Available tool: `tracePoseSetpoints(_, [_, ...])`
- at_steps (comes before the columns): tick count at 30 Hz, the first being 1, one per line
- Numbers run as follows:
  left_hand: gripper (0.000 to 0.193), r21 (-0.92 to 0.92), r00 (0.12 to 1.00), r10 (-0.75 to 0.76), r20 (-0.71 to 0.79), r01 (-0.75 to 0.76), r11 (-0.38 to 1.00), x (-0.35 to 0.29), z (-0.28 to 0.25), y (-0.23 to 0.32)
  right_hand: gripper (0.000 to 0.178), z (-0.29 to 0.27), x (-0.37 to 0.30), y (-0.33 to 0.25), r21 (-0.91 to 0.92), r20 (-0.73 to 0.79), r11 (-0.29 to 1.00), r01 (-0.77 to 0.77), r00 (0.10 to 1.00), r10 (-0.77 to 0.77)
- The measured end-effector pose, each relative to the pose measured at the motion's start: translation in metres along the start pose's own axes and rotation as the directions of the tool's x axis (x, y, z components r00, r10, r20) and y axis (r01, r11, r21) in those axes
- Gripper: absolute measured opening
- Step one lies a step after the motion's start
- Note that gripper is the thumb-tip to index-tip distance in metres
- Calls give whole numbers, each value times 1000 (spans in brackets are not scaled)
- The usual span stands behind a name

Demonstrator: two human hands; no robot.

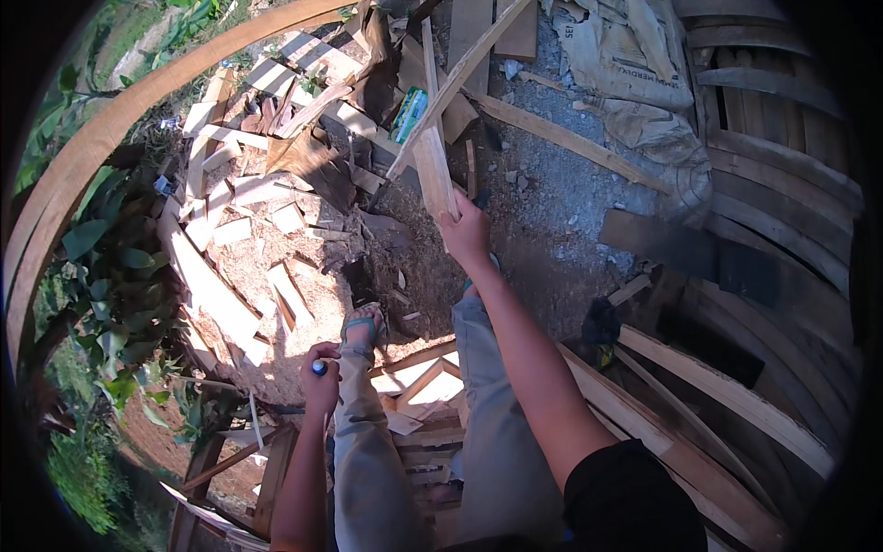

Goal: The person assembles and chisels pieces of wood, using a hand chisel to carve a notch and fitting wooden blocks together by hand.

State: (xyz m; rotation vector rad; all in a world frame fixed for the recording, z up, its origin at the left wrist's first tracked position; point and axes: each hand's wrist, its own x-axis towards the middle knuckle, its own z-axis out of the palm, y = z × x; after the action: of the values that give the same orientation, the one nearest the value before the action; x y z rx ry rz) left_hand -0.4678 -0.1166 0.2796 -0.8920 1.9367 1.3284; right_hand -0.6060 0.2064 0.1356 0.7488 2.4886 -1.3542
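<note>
Now the right hand (469, 232) grips a board (433, 173); the left hand (321, 386), a dark cylinder (319, 367).

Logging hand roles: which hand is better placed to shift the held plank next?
Right, likely: the right hand grips the plank by its near end. The left hand is well apart from it, holding a small object.

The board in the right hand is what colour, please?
The board is pale tan, clearest in the head view.

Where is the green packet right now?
In the head view, the green packet lies near top centre, just left of the long thin plank, beyond the right hand.
</note>
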Motion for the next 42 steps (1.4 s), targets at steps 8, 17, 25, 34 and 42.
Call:
tracePoseSetpoints(8, [34, -23, 999, -51, -4, 51, 998, 12, -8, -43, 49, -14, 17, 194, -100, -438, 920, -379, 847, 302])
tracePoseSetpoints(17, [35, -42, 991, -107, -80, 103, 994, 35, -4, -64, 48, 59, 59, 201, -424, -185, 832, -358, 933, 308])
tracePoseSetpoints(25, [34, -72, 989, -78, -125, 69, 995, 50, -5, -76, 57, 72, 32, 195, -383, 28, 895, -227, 966, 257])
tracePoseSetpoints(34, [34, -106, 995, -52, -84, 43, 993, 38, -14, -65, 48, 131, -14, 149, -136, 143, 984, -118, 980, 138])
tracePoseSetpoints(42, [34, -63, 996, 2, -95, -8, 998, 29, -30, -49, 59, 180, -61, 33, -108, 257, 992, -59, 963, 85])
